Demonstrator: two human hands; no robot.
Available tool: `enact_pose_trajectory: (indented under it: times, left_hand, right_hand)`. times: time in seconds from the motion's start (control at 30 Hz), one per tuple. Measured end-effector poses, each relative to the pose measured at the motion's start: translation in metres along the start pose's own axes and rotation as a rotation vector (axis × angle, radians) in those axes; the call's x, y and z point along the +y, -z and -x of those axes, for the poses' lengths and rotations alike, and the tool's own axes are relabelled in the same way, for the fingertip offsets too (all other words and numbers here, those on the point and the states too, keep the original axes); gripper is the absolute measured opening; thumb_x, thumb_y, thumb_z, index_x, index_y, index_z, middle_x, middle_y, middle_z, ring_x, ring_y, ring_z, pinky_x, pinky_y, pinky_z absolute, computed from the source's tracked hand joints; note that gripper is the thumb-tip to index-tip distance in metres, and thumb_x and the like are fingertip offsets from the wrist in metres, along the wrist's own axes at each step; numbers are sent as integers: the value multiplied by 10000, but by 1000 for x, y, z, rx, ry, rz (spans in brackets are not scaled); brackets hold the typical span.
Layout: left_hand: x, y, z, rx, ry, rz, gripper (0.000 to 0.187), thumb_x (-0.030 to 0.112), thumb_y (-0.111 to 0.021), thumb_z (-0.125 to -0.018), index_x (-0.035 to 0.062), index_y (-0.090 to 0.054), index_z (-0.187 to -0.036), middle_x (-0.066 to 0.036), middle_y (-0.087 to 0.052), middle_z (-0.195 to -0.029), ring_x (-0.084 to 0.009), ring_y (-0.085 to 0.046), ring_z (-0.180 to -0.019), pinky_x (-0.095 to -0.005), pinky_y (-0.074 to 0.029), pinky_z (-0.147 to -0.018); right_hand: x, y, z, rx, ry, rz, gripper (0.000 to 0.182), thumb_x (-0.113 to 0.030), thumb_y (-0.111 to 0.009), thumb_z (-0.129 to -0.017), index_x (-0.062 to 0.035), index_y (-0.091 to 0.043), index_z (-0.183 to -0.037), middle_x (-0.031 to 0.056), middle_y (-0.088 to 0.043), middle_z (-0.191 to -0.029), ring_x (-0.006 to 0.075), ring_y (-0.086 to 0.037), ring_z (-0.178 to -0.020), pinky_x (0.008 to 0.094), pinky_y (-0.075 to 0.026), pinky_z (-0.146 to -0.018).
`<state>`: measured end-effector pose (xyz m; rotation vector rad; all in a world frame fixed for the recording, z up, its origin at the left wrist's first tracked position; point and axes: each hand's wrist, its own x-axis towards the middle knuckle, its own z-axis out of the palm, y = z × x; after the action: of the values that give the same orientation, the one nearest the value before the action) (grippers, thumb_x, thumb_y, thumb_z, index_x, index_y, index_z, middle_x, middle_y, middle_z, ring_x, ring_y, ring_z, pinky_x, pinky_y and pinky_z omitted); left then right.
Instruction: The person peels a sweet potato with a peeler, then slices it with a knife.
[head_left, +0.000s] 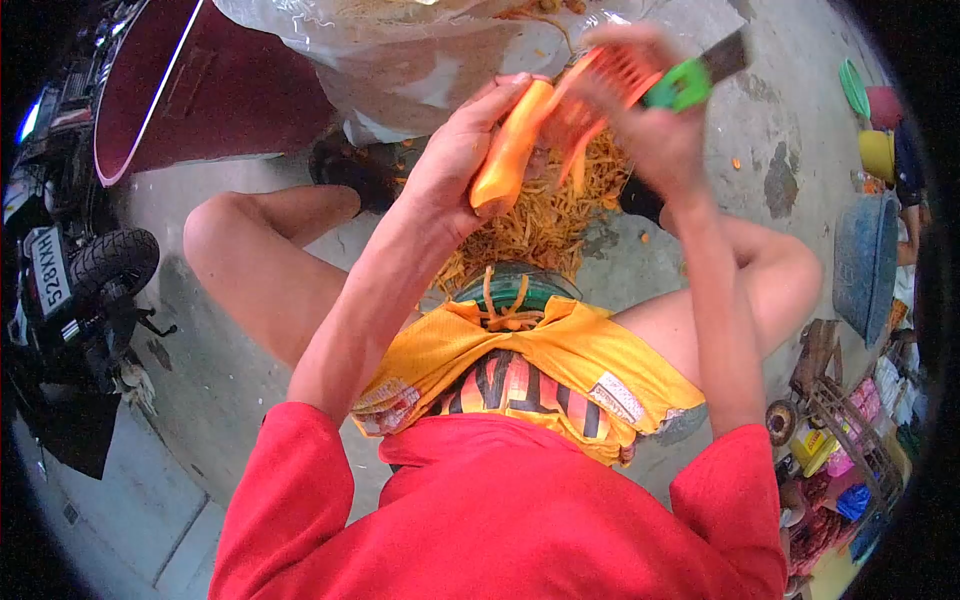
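Orange peelings (560,215) lie heaped on the floor (740,215) between the legs, beside the rim of a green round object (540,285). In the head view, a translucent plastic bag (375,75) lies ahead; its contents are unclear. At right stand 1 blue basin (862,265) and 1 yellow container (877,155), their contents too unclear to tell. The left hand (458,145) grasps a carrot (512,150), its fingers curled around the side. The blurred right hand (655,130), beside the carrot, clenches a green-handled blade (690,84), near an orange slotted piece (605,85).
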<state>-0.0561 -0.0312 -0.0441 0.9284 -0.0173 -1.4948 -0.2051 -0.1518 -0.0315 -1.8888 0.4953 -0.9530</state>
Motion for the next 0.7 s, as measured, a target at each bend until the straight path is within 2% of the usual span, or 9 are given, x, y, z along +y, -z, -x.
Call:
enact_pose_trajectory:
  times: [0.1, 0.17, 0.3, 0.37, 0.4, 0.5, 0.57, 0.63, 0.7]
  left_hand:
    - [0, 1, 2, -19, 3, 4, 318, 320, -561, -1081, 53, -615, -1245, -60, -654, -998, -149, -662, -806, -300, -611, -670]
    - [-1, 16, 2, -149, -10, -66, 287, 319, -567, -1079, 79, -619, -1226, -55, -646, -990, -129, -639, -797, -299, -590, -644]
    - [-2, 10, -2, -21, 60, -218, 391, 448, -546, -1068, 82, -651, -1153, -38, -612, -910, -96, -551, -718, -279, -496, -586]
    - [-9, 23, -15, -89, 128, -934, 505, 528, -565, -1036, 44, -694, -1100, -61, -654, -916, -141, -590, -764, -324, -511, -663]
    - [-13, 20, -9, 11, -95, -1258, 559, 550, -614, -1001, 8, -721, -1090, -92, -705, -944, -178, -625, -837, -343, -516, -778]
    - [15, 18, -10, 3, -174, -1499, 556, 523, -653, -988, -10, -724, -1130, -122, -734, -989, -187, -649, -902, -346, -524, -826]
    - [36, 29, -7, -40, -406, -1270, 472, 415, -749, -952, -14, -739, -1149, -94, -737, -1010, -158, -661, -928, -328, -545, -827]
    - [55, 42, 3, -10, -345, -919, 468, 324, -779, -934, -7, -700, -1255, -86, -729, -1104, -164, -681, -1005, -313, -551, -901]
    - [59, 64, 11, -100, -221, -744, 488, 250, -781, -928, -7, -653, -1322, -100, -723, -1132, -182, -697, -1017, -311, -564, -897]
  right_hand:
    - [25, -5, 0, -82, 145, -98, 266, -52, -818, -880, -44, -684, -1109, 4, -704, -1023, 90, -659, -929, 256, -548, -815]
    - [56, 20, -21, 142, 103, 89, 199, -56, -786, -916, -21, -700, -1093, -7, -725, -975, 65, -663, -898, 241, -533, -791]
    - [71, 52, -18, 179, -44, 129, 173, -96, -773, -943, -35, -678, -1074, 11, -729, -935, 90, -679, -826, 267, -558, -742]
    - [65, 50, -16, 143, 41, 228, 203, -103, -796, -920, -24, -713, -1088, -1, -743, -964, 70, -674, -887, 242, -532, -793]
    - [60, 47, -13, 103, 32, 299, 221, -159, -814, -900, -44, -719, -1063, 24, -755, -913, 95, -696, -835, 265, -546, -761]
    - [50, 48, -7, 46, -21, 398, 272, -261, -834, -876, -69, -732, -1040, 69, -761, -853, 142, -720, -774, 307, -560, -729]
    - [42, 52, -2, -87, -182, 498, 260, -215, -810, -904, -50, -716, -1082, 47, -748, -906, 100, -689, -842, 282, -546, -790]
    - [43, 55, 5, -86, -162, 531, 284, -241, -814, -893, -58, -714, -1085, 67, -746, -875, 104, -685, -803, 293, -547, -767]
    - [34, 50, 10, -139, -169, 508, 339, -294, -837, -849, -52, -736, -1065, 125, -753, -846, 232, -737, -768, 353, -562, -728]
